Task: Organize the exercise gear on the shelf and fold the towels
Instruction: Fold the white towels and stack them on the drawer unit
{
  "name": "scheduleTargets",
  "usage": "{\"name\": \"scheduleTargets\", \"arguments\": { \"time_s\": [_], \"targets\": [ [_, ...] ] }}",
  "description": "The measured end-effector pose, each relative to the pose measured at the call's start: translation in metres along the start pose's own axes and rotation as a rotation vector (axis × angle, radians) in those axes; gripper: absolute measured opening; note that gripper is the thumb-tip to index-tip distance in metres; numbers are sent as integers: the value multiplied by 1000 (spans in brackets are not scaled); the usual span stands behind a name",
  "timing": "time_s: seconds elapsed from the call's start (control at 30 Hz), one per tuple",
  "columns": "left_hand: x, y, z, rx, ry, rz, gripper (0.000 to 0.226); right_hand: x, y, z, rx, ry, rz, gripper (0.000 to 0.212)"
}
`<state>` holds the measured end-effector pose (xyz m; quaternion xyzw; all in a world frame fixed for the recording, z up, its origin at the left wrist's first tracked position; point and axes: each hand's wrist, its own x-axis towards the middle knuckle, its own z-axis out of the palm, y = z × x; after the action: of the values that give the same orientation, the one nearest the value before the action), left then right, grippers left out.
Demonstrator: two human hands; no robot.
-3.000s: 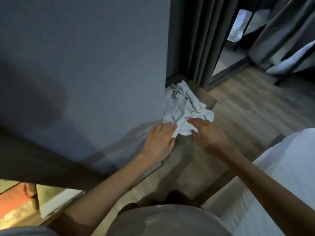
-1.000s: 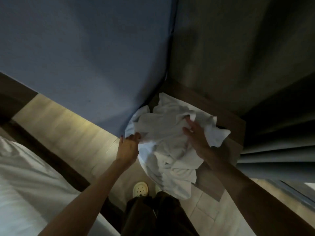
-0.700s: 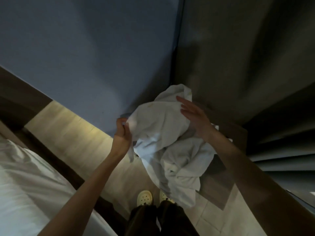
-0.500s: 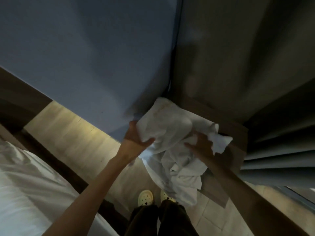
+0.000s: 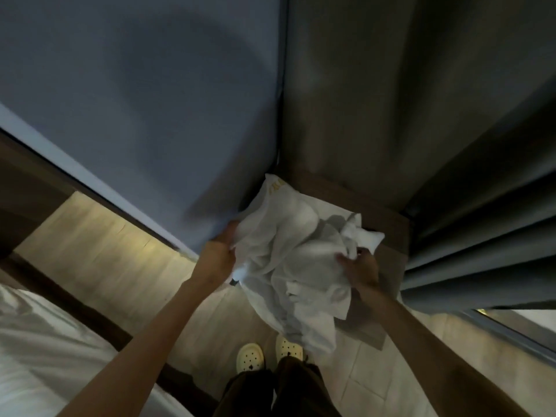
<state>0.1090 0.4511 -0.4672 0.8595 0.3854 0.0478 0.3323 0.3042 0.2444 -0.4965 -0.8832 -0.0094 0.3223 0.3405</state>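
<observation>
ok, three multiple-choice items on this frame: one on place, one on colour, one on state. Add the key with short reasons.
1. Where is the towel?
A) on the bed
B) on the wooden ledge in the corner, part of it hanging off
C) flat on the floor

2. What colour is the towel?
A) white
B) red
C) black

3. How many hands hold the towel?
A) neither
B) one only
C) both

Key:
1 B: it lies bunched on the ledge and its lower part drapes past the edge.
2 A: the cloth is plain white.
3 C: the left hand grips its left edge and the right hand grips its right side.
</observation>
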Motion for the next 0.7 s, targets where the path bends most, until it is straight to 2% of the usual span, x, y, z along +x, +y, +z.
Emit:
{"name": "scheduleTargets", "arguments": {
  "time_s": [0.07,0.13,0.23,0.33,0.4,0.47,0.53,0.6,0.63,0.7],
  "targets": [
    [4,30,-22,-77,21,-33,51,-14,-27,-26,105,46,-107,40],
    [10,61,-43,-156,76,-3,47,-33,-55,-52,285,18,-202,40],
    [24,105,-80,-260,302,142,41,-65,-103,-91,397,-66,-342,43],
    [40,141,-119,-366,370,290,32,-98,-150,-124,458,-28,-511,35],
    [40,166,-145,-486,353,366,31,-118,-175,-144,550,-2,-590,35],
    [33,190,-166,-496,334,403,27,-137,-197,-161,635,-11,-651,37],
    [21,207,-178,-560,241,378,9,-151,-211,-171,687,-43,-686,35],
    [12,217,-181,-572,80,337,33,-162,-221,-173,725,-87,-699,31],
    [7,221,-179,-503,19,313,45,-166,-225,-172,743,-113,-700,31],
    [0,228,-170,-402,-44,301,50,-171,-229,-166,766,-168,-686,33]
  ]
}}
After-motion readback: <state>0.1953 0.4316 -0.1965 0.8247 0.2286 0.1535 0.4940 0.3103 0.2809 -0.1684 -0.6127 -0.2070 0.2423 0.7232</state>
